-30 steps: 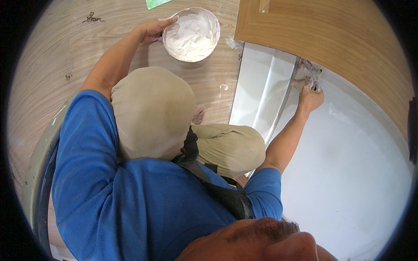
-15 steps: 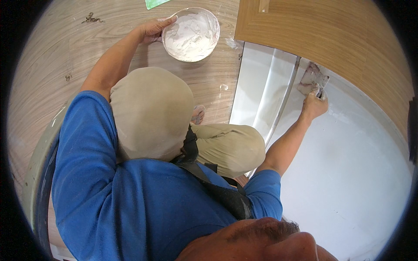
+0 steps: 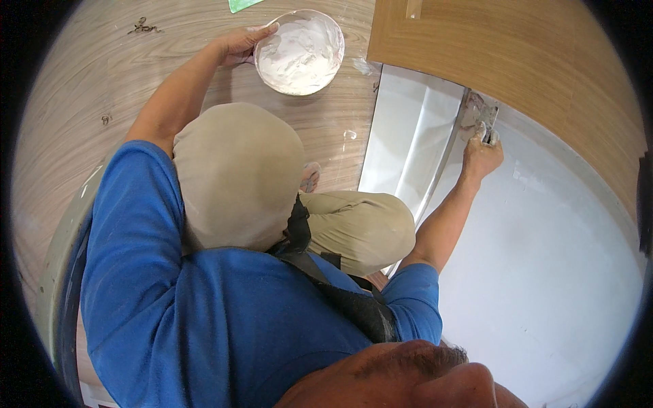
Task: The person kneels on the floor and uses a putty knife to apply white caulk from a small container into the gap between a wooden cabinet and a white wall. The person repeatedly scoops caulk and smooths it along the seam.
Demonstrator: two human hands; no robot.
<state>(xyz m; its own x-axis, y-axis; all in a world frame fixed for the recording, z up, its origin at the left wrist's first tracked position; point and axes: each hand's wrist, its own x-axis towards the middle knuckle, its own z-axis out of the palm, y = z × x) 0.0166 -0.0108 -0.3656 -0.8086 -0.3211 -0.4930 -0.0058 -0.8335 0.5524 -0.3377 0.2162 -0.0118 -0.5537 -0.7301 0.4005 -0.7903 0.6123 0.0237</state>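
Note:
A round bowl (image 3: pixel 299 53) of thick white paste is held up at the top of the view. My left hand (image 3: pixel 243 45) grips its left side, thumb over the rim, the other fingers mostly hidden below. On the right, my right hand (image 3: pixel 483 153) is closed on a putty knife (image 3: pixel 481 110) with a wide, stained blade. The blade lies against the white wall panel (image 3: pixel 530 258), near its upper left edge, just below the wood-toned panel.
A wood-toned panel (image 3: pixel 503 47) spans the upper right. White trim (image 3: pixel 408 129) runs beside the white panel. The wood-grain floor (image 3: pixel 136 81) has scattered debris (image 3: pixel 143 27) and white smears. A green piece (image 3: pixel 243 4) shows at the top edge. My knees (image 3: pixel 238 177) lie between my arms.
My right hand and the putty knife have shifted left along the top of the white panel, toward its edge. The left hand and bowl have hardly moved.

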